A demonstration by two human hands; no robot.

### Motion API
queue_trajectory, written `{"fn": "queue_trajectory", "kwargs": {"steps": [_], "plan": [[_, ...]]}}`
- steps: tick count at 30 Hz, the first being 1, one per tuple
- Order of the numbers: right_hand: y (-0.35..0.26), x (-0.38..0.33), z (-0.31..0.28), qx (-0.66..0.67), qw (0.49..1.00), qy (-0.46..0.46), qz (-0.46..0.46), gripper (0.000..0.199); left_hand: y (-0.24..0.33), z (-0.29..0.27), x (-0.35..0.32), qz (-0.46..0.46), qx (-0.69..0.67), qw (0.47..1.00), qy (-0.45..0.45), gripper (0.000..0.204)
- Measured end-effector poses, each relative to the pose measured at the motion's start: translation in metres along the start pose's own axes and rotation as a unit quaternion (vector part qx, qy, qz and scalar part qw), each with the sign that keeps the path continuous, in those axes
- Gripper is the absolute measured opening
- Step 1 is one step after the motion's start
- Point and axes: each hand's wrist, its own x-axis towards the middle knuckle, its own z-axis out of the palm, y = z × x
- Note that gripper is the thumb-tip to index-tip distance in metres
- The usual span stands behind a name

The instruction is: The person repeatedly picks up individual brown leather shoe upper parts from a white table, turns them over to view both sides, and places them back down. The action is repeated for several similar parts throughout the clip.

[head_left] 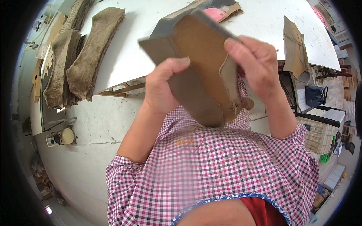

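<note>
In front of my chest I hold a brown boot upper point(200, 64), its flat panels in tan and darker brown, with a curved seam on its right part. My left hand point(162, 84) is closed on its left edge, thumb on top. The right hand point(258, 62) grips the upper right edge, thumb pressed on the face and fingers mostly hidden behind. A small brown tuft point(247, 103) shows at the lower right corner. Behind it on the table lie dark pieces point(166, 24) and a pink rounded piece point(215, 14).
The white table point(128, 49) stretches ahead of me. Several fleecy brown cut pieces point(98, 45) are stacked at its left. A similar upper point(296, 49) lies at the right edge. Below on the right are a dark bag point(316, 96) and a pale plastic crate point(315, 137).
</note>
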Motion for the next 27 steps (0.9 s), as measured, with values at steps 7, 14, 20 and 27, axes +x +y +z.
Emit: {"fn": "queue_trajectory", "kwargs": {"steps": [7,14,20,27], "plan": [[0.012,0.043,-0.006,0.284,0.931,0.21,0.091,0.025,-0.027,-0.03,0.002,0.033,-0.066,0.989,-0.126,0.073],[0.032,0.068,-0.004,0.299,0.915,0.254,0.094,0.032,-0.055,-0.026,-0.01,-0.165,0.244,0.945,-0.14,0.083],[0.067,0.037,-0.005,0.306,0.936,0.027,0.172,0.057,-0.034,-0.007,-0.024,-0.112,0.248,0.96,-0.072,0.061],[0.085,-0.027,0.02,0.288,0.929,-0.027,0.229,0.044,-0.021,-0.009,-0.036,-0.062,0.185,0.981,0.001,0.044]]}}
